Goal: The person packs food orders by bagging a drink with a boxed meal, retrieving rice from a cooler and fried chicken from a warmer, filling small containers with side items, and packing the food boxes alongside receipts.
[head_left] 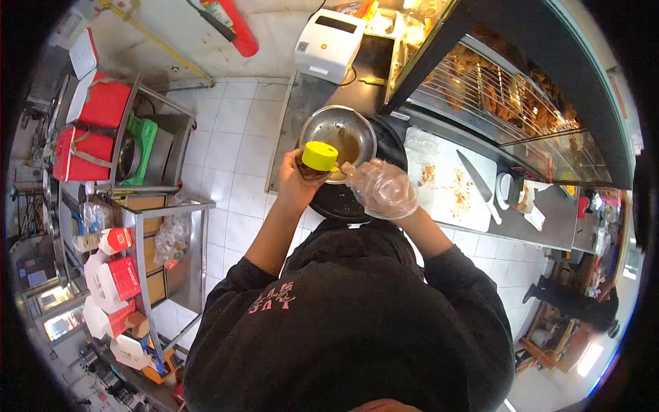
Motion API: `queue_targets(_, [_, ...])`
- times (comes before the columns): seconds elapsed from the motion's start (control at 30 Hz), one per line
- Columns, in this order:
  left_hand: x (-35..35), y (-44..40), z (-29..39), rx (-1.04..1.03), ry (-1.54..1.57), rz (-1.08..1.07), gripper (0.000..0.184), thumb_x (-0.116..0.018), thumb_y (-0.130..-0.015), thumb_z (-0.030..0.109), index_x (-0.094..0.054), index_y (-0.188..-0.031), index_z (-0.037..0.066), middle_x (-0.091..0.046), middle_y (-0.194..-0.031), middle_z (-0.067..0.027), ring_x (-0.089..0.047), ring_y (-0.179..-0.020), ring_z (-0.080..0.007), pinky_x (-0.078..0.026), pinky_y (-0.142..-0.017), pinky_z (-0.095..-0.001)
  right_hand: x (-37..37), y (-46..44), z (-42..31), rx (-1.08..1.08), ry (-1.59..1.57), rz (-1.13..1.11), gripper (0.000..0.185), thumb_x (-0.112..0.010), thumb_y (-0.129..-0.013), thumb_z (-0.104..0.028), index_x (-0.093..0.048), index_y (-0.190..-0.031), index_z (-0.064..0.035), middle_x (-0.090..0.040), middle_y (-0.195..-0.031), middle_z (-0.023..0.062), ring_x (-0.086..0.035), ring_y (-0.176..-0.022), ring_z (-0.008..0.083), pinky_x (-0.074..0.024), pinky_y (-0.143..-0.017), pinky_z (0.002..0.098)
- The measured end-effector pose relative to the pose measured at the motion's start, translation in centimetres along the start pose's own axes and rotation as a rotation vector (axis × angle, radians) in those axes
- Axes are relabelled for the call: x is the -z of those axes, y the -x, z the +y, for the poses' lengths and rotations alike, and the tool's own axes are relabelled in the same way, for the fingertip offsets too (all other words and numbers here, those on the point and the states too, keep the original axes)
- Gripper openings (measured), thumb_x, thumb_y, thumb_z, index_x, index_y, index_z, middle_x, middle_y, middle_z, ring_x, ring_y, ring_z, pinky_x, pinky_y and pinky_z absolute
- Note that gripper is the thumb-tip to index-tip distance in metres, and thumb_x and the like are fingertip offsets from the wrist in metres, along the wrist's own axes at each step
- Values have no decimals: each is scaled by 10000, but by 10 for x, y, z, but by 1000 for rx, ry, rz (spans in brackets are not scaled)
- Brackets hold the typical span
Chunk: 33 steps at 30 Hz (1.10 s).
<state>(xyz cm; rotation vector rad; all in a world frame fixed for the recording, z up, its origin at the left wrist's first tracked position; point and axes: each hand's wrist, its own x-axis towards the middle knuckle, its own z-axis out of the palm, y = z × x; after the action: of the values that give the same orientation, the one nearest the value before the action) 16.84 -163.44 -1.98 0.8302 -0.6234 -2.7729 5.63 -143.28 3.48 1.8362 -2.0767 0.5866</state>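
My left hand point(295, 184) is bare and wraps round a container with a bright yellow lid point(320, 155); dark contents show below the lid. My right hand point(382, 189) wears a clear plastic glove and has its fingers curled closed beside the container. A small pale brown tip shows at those fingers, but I cannot make out whether they hold anything. Just beyond both hands sits a metal bowl point(310, 128) with brownish liquid in it. Beneath the bowl is a large round black vessel point(395, 141).
To the right lies a white cutting board point(439, 199) with brown crumbs and a long knife point(473, 177). A glass display case point(504, 89) holds roasted meat on racks. A white label printer point(329, 44) stands at the back. Metal shelving point(203, 206) with red-and-white boxes is on the left.
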Motion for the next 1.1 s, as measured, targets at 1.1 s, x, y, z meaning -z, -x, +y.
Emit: queue_targets(1.1, [29, -21, 21, 42, 433, -152, 361, -474, -975, 201, -569, -1283, 39, -641, -1270, -105, -568, -1202, -287, -440, -1006, -503, -97, 132, 51, -1291, -332, 309, 450, -678, -919, -363, -625, -1258, -73, -631, -1098, 204, -620, -1036, 341, -507, -913, 420])
